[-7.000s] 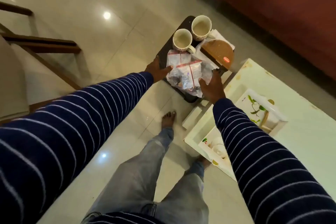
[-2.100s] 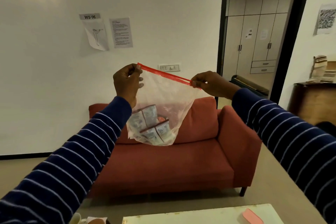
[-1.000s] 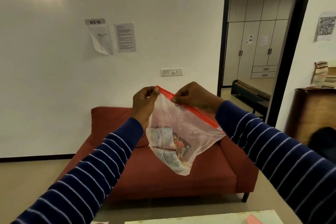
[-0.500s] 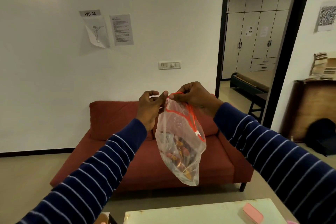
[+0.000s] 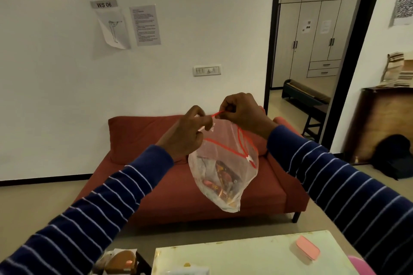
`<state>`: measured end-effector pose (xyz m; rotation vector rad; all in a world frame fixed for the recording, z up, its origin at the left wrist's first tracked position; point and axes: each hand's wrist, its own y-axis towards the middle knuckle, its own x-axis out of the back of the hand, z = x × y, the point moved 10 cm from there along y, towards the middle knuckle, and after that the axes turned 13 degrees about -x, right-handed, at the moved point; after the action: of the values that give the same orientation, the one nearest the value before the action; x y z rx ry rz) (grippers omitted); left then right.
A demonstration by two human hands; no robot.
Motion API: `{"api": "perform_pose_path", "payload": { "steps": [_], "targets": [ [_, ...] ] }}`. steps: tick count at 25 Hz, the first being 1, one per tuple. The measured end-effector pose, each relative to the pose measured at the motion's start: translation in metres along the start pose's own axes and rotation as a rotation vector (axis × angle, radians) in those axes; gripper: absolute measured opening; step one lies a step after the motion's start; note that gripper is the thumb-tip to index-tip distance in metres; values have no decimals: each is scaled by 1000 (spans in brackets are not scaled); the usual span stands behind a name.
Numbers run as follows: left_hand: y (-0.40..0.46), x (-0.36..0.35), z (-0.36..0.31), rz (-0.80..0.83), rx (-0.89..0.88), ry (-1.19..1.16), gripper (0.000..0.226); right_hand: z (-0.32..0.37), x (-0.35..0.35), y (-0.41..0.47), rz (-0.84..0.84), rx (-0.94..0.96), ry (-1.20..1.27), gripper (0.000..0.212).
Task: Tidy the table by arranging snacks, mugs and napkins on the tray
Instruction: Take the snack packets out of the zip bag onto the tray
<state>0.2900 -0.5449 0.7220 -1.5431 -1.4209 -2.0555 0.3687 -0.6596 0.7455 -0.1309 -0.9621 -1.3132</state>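
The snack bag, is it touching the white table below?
Apart. The head view shows the snack bag hanging from both hands, red sofa visible between it and the white table.

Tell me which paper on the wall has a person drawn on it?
The curling white sheet directly under the "WS 06" label. The grey sheet beside it, to the right, carries only lines of text.

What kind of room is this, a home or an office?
Probably a living room used as a workstation: a red sofa, wardrobes beyond the doorway, and a wall label reading WS 06.
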Motion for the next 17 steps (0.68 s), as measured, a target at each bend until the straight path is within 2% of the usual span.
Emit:
{"api": "perform_pose_path", "payload": {
  "steps": [3, 5, 9, 11, 14, 17],
  "targets": [
    [-2, -13, 17, 128, 209, -84, 32, 4, -6, -2, 41, 30, -27, 16],
    [-3, -16, 26, 143, 343, -144, 39, 7, -11, -3, 55, 35, -43, 15],
    [-7, -17, 31, 200, 412, -146, 55, 31, -11, -17, -23, 216, -261, 24],
    [-9, -19, 31, 245, 399, -135, 53, 45, -15, -26, -31, 283, -273, 19],
    [-8, -13, 27, 205, 383, -178, 32, 34, -52, -31, 217, 170, -288, 21],
    [-8, -2, 25, 121, 417, -200, 50, -5, -77, -30, 392, -18, -406, 55]
  ]
}}
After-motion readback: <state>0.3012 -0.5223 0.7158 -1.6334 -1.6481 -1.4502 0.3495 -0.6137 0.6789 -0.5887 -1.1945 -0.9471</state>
